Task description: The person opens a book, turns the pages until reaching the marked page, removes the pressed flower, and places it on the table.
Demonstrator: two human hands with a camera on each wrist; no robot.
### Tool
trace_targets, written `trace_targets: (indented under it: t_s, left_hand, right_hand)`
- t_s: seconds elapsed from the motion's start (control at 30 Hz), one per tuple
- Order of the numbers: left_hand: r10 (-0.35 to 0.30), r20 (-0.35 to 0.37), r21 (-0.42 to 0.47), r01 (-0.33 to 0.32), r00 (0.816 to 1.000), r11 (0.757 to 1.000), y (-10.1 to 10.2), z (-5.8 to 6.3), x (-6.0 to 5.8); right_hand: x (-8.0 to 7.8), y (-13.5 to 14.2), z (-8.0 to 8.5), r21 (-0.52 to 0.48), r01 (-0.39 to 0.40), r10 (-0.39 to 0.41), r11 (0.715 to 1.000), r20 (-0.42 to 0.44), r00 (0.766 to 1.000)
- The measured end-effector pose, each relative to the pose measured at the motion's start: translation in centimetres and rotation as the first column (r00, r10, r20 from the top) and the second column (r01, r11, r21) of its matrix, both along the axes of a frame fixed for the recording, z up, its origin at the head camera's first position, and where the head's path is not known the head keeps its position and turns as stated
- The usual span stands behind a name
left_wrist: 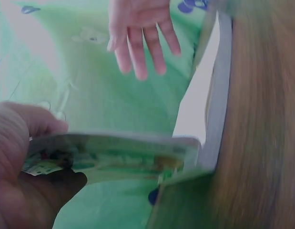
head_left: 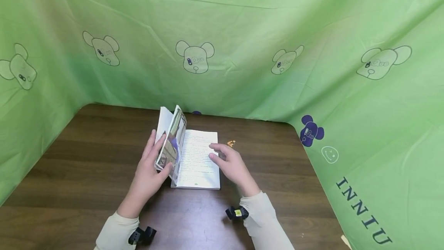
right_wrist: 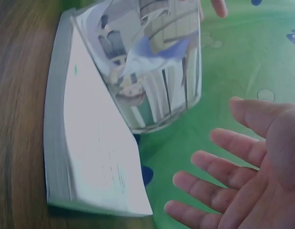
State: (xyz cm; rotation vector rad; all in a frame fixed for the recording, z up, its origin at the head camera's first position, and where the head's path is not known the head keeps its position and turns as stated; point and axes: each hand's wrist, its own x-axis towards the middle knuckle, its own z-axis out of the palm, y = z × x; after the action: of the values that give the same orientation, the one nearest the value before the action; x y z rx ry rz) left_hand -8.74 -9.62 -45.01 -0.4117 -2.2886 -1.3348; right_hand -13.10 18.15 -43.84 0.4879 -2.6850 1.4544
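An open book (head_left: 200, 161) lies on the table, its right-hand page covered in lines of small print. My left hand (head_left: 147, 174) holds the book's raised left part, thumb on the near side and fingers behind. That standing part shows a colour illustration (right_wrist: 142, 62), with a purple patch in it, facing the right page. Over the right edge of the printed page hovers my right hand (head_left: 234, 165). Its fingers are extended and hold nothing, as the right wrist view shows.
Brown wood-grain table (head_left: 86, 157) surrounds the book. Just beyond the right hand is a small orange item (head_left: 231, 143), too small to identify. Green curtain (head_left: 243, 68) with bear-head prints encloses the back and sides. Each wrist wears a black camera (head_left: 237, 213).
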Motion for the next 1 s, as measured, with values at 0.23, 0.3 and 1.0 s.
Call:
trace_targets:
  t_s: [0.23,0.3,1.0]
  left_hand:
    - [-0.071,0.120,0.234,0.042,0.990,0.971,1.5,0.7,-0.2]
    - [-0.107,0.129,0.280,0.068,0.986,0.958,1.9,0.8,-0.4]
    - [-0.321,0.164,0.206,0.285,0.933,0.936,6.4,0.2,-1.0]
  right_hand:
    - [-0.7,-0.9,0.6,-0.164,0.040,-0.019,0.986,0.126,0.992]
    - [-0.9,-1.2,0.9,-0.238,0.033,0.006,0.971,0.162,0.987]
    - [-2.0,-2.1,3.0,-0.650,0.073,0.332,0.757,0.478,0.813]
